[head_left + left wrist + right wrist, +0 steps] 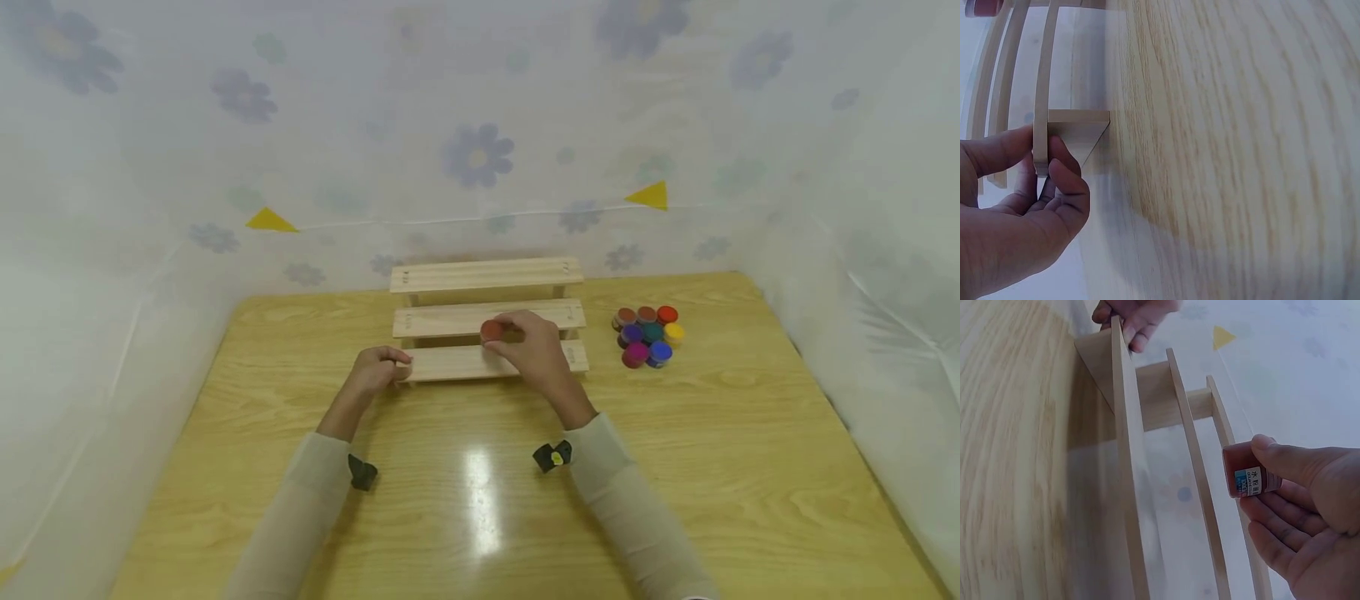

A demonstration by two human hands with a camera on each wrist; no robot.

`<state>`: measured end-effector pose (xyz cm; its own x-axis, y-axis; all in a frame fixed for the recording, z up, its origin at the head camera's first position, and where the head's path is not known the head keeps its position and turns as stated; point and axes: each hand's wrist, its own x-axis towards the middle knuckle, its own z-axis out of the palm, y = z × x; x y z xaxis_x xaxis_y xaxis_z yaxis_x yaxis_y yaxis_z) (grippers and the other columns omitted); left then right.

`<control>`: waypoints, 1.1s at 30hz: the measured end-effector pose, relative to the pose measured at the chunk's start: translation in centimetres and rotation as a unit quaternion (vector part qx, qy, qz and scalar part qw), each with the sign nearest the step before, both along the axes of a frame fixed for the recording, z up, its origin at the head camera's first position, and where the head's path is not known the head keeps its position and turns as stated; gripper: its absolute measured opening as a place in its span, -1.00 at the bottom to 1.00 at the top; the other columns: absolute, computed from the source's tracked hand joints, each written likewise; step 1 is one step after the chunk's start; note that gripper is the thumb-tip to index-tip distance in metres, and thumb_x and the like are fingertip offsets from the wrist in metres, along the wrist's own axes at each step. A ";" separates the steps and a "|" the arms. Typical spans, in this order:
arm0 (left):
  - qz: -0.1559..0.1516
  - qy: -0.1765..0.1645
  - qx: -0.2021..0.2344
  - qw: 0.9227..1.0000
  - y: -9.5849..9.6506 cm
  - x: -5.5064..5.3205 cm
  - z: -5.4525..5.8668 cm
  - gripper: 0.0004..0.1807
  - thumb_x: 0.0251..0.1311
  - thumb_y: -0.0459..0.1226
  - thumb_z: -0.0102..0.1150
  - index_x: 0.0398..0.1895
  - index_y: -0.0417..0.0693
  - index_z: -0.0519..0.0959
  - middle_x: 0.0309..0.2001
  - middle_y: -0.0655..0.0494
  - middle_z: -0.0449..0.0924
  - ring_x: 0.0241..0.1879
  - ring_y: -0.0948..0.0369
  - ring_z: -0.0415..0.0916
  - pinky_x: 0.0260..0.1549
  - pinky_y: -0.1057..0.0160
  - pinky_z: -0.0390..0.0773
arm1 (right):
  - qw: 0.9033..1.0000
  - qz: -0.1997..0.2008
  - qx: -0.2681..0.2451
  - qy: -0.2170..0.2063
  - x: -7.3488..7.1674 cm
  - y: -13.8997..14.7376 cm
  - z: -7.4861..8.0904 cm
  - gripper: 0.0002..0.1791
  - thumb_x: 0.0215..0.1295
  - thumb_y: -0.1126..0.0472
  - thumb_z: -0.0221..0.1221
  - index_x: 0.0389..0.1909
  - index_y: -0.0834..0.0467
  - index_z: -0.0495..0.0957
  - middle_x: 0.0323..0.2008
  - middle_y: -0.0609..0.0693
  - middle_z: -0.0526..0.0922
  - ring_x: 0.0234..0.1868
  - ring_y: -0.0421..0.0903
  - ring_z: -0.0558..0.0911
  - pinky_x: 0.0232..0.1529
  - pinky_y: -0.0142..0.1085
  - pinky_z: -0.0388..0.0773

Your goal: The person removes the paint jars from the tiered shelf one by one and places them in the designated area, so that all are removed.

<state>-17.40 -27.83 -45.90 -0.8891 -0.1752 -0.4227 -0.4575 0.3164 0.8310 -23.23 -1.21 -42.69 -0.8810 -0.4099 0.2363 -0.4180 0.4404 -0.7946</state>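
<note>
A three-step wooden rack (487, 321) stands on the table near the back wall. My left hand (372, 371) pinches the left end of its lowest, front board (1041, 94) between thumb and fingers. In my right hand (542, 354) is a small paint jar (1250, 469) with a reddish-brown lid, gripped between thumb and fingers. The jar is over the gap between the front and middle boards in the head view. A printed label (1247, 481) shows on its side in the right wrist view. No other jar is seen on the boards.
Several paint jars with coloured lids stand close together right of the rack, among them a red jar (667, 315), a yellow jar (673, 335), a magenta jar (635, 356) and a blue jar (659, 355). Flower-patterned sheeting (480, 158) encloses the wooden table (405, 517) behind and at both sides.
</note>
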 end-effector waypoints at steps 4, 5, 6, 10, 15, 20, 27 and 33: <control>-0.002 0.003 -0.007 1.000 0.0 -0.1 0.0 -0.75 0.21 -0.33 0.14 -0.06 -0.25 0.54 -0.28 0.06 0.40 -0.34 0.12 0.39 -0.28 0.21 0.46 | 1.000 -0.015 0.008 0.016 -0.3 1.1 0.4 -0.60 0.07 0.13 0.38 -0.05 0.14 0.62 -0.13 0.05 0.65 -0.07 -0.01 0.61 -0.02 -0.09 0.55; -0.002 0.004 -0.008 1.000 0.0 -0.1 0.0 -0.75 0.21 -0.33 0.14 -0.06 -0.25 0.53 -0.29 0.06 0.40 -0.34 0.13 0.39 -0.28 0.20 0.46 | 1.000 -0.018 0.009 0.019 -0.4 1.3 0.5 -0.60 0.07 0.12 0.38 -0.05 0.14 0.62 -0.13 0.05 0.65 -0.07 0.00 0.61 -0.02 -0.09 0.55; -0.003 0.005 -0.009 1.000 -0.1 -0.1 0.0 -0.74 0.21 -0.33 0.13 -0.05 -0.26 0.53 -0.28 0.06 0.39 -0.33 0.13 0.39 -0.27 0.20 0.47 | 1.000 -0.021 0.008 0.020 -0.5 1.5 0.6 -0.61 0.07 0.13 0.38 -0.05 0.14 0.62 -0.13 0.06 0.65 -0.07 0.00 0.61 -0.02 -0.08 0.55; -0.003 0.007 -0.003 1.000 -0.1 0.0 0.2 -0.75 0.20 -0.34 0.13 -0.07 -0.26 0.53 -0.27 0.04 0.40 -0.31 0.13 0.39 -0.26 0.21 0.46 | 0.999 -0.032 0.011 0.035 -0.7 2.3 0.7 -0.61 0.06 0.14 0.38 -0.07 0.15 0.63 -0.14 0.07 0.66 -0.08 0.01 0.62 -0.04 -0.09 0.57; -0.008 0.015 0.006 1.000 0.0 0.3 0.5 -0.81 0.18 -0.32 0.16 -0.16 -0.22 0.56 -0.31 0.03 0.41 -0.36 0.15 0.38 -0.33 0.23 0.46 | 0.997 -0.046 0.021 0.050 -1.0 3.6 0.8 -0.60 0.05 0.14 0.39 -0.07 0.18 0.62 -0.14 0.11 0.65 -0.09 0.04 0.61 -0.06 -0.09 0.58; 0.000 0.005 0.003 1.000 0.0 0.2 0.2 -0.77 0.20 -0.33 0.15 -0.10 -0.23 0.55 -0.29 0.05 0.42 -0.34 0.15 0.38 -0.29 0.23 0.45 | 0.998 -0.063 0.029 0.008 -1.5 5.3 0.8 -0.54 0.10 0.10 0.35 0.02 0.19 0.57 -0.04 0.13 0.61 -0.02 0.07 0.58 -0.02 -0.05 0.56; 0.000 -0.006 0.005 1.000 0.0 -0.1 0.0 -0.75 0.22 -0.32 0.15 -0.05 -0.23 0.53 -0.23 0.07 0.47 -0.29 0.15 0.41 -0.24 0.21 0.46 | 0.996 -0.080 0.029 0.016 -1.9 7.2 0.5 -0.51 0.11 0.09 0.35 0.05 0.20 0.57 -0.02 0.17 0.62 0.00 0.13 0.59 0.02 0.03 0.52; 0.002 -0.005 0.002 1.000 0.2 0.0 0.2 -0.75 0.22 -0.33 0.14 -0.05 -0.22 0.53 -0.26 0.08 0.44 -0.30 0.14 0.40 -0.24 0.21 0.45 | 0.995 -0.089 0.047 0.022 -2.2 8.4 0.2 -0.52 0.10 0.09 0.36 0.03 0.20 0.57 -0.03 0.17 0.63 -0.02 0.12 0.60 0.00 0.04 0.52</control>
<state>-17.37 -27.65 -45.66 -0.8839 -0.1774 -0.4327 -0.4675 0.3101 0.8278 -25.46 7.24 -42.46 -0.9311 -0.2713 0.2437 -0.3604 0.5820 -0.7289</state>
